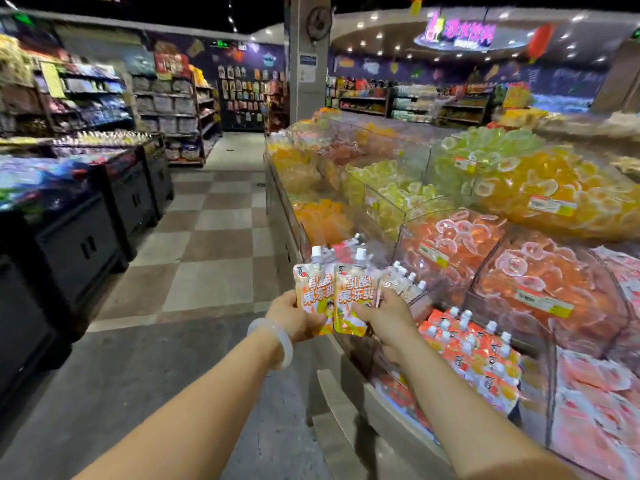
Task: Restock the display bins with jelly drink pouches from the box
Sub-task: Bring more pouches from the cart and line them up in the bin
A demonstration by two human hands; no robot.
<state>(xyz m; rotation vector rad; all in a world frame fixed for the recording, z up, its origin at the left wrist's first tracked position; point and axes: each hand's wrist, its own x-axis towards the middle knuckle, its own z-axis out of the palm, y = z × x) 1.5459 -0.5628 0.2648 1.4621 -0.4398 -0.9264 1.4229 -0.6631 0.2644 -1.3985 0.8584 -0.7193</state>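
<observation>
Gripping two orange jelly drink pouches (334, 296) side by side, your left hand (294, 315) pinches the left one's lower edge while your right hand (382, 315) curls round the right one, above the display bins (540, 341). Your fingers behind the pouches are hidden; more pouches behind look blurred.

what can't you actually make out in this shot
All in the head view:
- The box: not in the frame.
- Lower parts of the two pouches: covered by the left hand and right hand.
- Price labels on the clear bins: print blurred, unreadable.
- Pouches behind the held pair: partly hidden; count unclear.
- Far shelves: too small and blurred.
</observation>
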